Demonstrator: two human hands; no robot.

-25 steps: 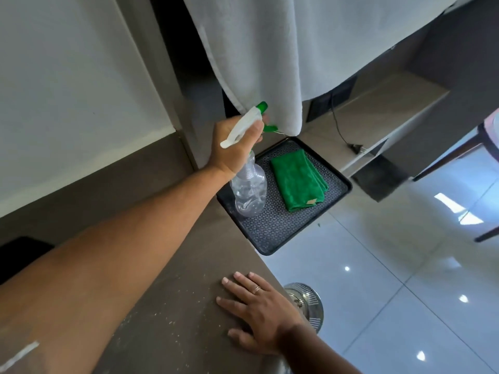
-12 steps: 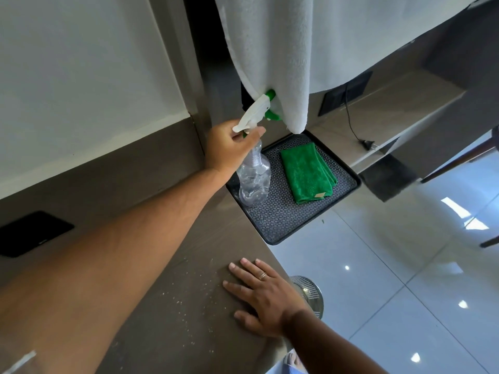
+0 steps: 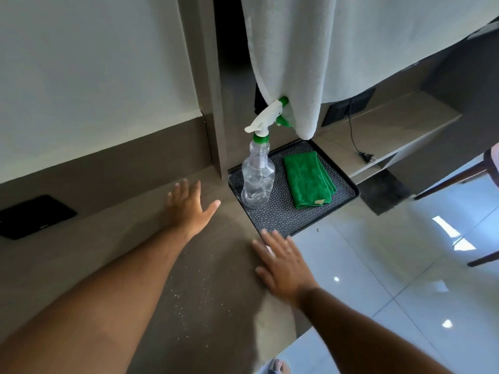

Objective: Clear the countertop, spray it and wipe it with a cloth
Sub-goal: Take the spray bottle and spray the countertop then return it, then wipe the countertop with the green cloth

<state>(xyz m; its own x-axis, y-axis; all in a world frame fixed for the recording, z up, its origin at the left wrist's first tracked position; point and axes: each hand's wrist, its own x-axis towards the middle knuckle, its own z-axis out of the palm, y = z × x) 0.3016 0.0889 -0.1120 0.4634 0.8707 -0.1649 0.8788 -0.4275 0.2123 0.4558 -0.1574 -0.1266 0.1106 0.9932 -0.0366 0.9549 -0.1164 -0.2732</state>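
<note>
A clear spray bottle (image 3: 258, 179) with a white and green trigger head stands upright on the left part of a black tray (image 3: 286, 220). A folded green cloth (image 3: 307, 179) lies on the tray to its right. My left hand (image 3: 189, 206) hovers open over the brown countertop (image 3: 135, 238), a short way left of the bottle, holding nothing. My right hand (image 3: 280, 260) lies flat with straight fingers near the countertop's front edge, its fingertips near the tray's near corner. Pale crumbs speckle the countertop between my arms.
A white towel (image 3: 324, 49) hangs above the tray, its lower edge touching the spray head. A black panel (image 3: 32, 217) sits in the backsplash at left. A lower shelf (image 3: 378, 136) with a power cord lies to the right; a glossy tiled floor (image 3: 405, 279) lies below.
My left hand has let go of the spray bottle, which now stands on the tray, and drawn back to the left, open. My right hand has slid forward toward the tray.
</note>
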